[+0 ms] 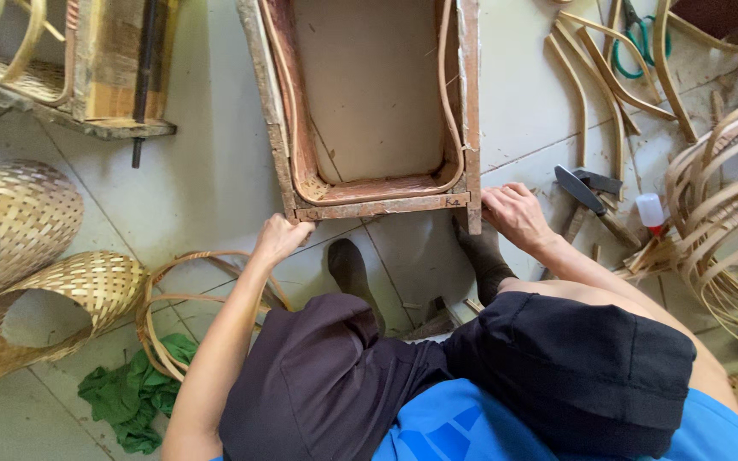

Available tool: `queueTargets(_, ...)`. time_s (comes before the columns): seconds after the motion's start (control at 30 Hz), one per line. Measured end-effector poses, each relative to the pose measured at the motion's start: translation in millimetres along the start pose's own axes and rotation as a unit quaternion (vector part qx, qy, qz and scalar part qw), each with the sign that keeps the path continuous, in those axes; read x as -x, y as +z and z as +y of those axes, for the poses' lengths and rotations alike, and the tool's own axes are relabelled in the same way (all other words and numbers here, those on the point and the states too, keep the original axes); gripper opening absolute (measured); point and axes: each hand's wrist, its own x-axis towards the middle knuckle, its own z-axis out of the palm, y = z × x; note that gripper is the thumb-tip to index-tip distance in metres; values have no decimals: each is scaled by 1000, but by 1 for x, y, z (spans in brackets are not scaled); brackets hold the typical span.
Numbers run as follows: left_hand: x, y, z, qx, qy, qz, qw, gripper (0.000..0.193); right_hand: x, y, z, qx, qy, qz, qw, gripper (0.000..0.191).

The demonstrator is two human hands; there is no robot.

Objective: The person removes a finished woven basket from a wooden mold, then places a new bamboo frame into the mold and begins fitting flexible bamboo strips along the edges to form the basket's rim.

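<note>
A rectangular wooden frame (377, 111) lies on the tiled floor (207, 171) at twelve o'clock from the seated person, its near crossbar running between the two hands. The left hand (282, 237) sits at the frame's near left corner, at about ten o'clock from the knees, fingers curled against the end of the crossbar; whether it truly grips the wood cannot be told. The right hand (516, 213) rests at the near right corner, at about one o'clock, fingers spread and pressed on the upright post, not closed round it. The hands are well apart, one at each corner. A thin cane strip (450, 111) lines the inside of the frame, curving along its near edge. Two dark-socked feet show just below the crossbar. At three o'clock from the right hand lie a hammer (587, 192) and a small white bottle with a red cap (651, 213), near a bundle of bent cane (719, 213). At eight o'clock from the left hand are a cane hoop (157, 294), a green cloth (134, 393) and woven baskets (19, 222).
</note>
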Motion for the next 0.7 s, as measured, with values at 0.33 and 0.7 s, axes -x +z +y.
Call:
queueTargets(0.33, -4, -1, 0, 13, 5, -6, 1000, 45, -50, 42, 27, -130, 55, -295, 945, 27)
queueTargets(0.7, -15, 9, -5, -16, 14, 18, 1000, 50, -2, 24, -34, 62, 100, 27, 993, 48)
